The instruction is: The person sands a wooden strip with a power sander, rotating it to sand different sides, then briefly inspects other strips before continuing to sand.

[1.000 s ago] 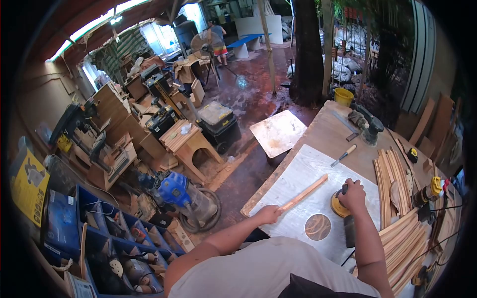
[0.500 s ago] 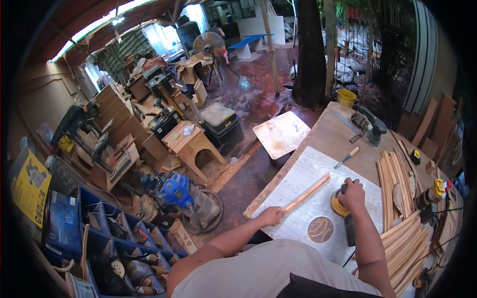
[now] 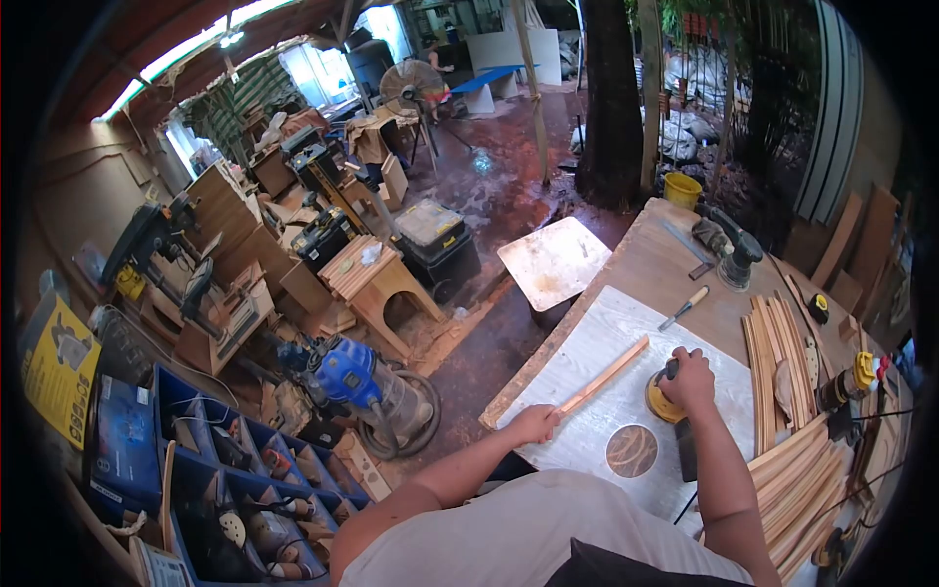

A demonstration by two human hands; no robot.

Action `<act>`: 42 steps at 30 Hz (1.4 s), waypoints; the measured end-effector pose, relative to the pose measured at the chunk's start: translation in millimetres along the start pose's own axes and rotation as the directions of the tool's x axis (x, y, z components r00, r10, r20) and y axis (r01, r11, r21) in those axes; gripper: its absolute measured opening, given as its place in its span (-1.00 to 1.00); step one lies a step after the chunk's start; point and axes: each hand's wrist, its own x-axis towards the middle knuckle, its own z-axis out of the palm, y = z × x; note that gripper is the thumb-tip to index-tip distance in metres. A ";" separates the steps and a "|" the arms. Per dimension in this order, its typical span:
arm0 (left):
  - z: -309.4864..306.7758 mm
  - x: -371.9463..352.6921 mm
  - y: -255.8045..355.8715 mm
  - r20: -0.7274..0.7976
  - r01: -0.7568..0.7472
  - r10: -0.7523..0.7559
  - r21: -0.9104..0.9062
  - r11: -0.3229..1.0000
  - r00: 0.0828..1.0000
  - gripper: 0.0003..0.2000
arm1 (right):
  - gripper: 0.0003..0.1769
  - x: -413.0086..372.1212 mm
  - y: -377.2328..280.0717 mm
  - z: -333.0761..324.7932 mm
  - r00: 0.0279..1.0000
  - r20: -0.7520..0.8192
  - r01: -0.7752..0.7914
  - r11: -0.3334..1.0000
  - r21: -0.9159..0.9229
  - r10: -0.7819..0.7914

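Note:
My left hand [image 3: 536,425] is closed round the near end of a narrow wooden strip [image 3: 604,374], which slants away over a pale board [image 3: 587,338] on the workbench. My right hand [image 3: 691,381] grips the dark top of a yellow sander [image 3: 663,399], which rests on the same board, right of the strip. Below the sander is a round patch [image 3: 632,451] with a wood-coloured, swirled surface. A chisel [image 3: 684,308] with a wooden handle lies beyond the strip's far end.
Bundled wood strips [image 3: 797,479] lie at the bench's right. Farther back are a second sander [image 3: 739,262], a tape measure [image 3: 818,309] and a yellow bucket [image 3: 682,190]. A blue vacuum [image 3: 344,372] and a blue compartment box [image 3: 235,479] stand left. A person is behind the fan [image 3: 411,86].
The sander and my right hand have shifted slightly away and to the left. The strip's far end has moved very slightly. The distant person has changed posture.

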 end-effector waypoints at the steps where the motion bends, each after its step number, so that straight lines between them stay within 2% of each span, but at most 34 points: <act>1: 0.0 -0.4 0.3 0.001 -0.004 0.004 0.000 1.000 1.000 -0.59 | -0.38 -1.5 0.2 0.3 1.000 -0.004 0.016 1.000 0.010 -0.016; 11: -0.7 -3.8 3.2 -0.003 -0.006 0.006 0.023 1.000 1.000 -0.62 | -0.39 -6.7 0.3 2.9 0.996 -0.085 0.039 0.998 0.058 -0.034; 20: 1.0 -1.5 -2.3 -0.004 -0.012 0.012 0.049 0.999 1.000 -0.63 | -0.38 -9.7 -0.1 1.1 0.996 -0.086 0.037 0.997 0.061 -0.032; 25: 2.1 -1.9 -4.5 -0.015 -0.051 0.053 0.127 0.991 0.998 -0.61 | -0.38 -11.5 0.2 0.1 0.995 -0.093 0.040 0.996 0.082 -0.033; 42: 1.3 -2.7 -2.4 -0.027 -0.051 0.053 0.090 0.995 0.998 -0.60 | -0.40 -8.7 -0.5 0.8 0.997 -0.068 0.037 0.999 0.033 -0.035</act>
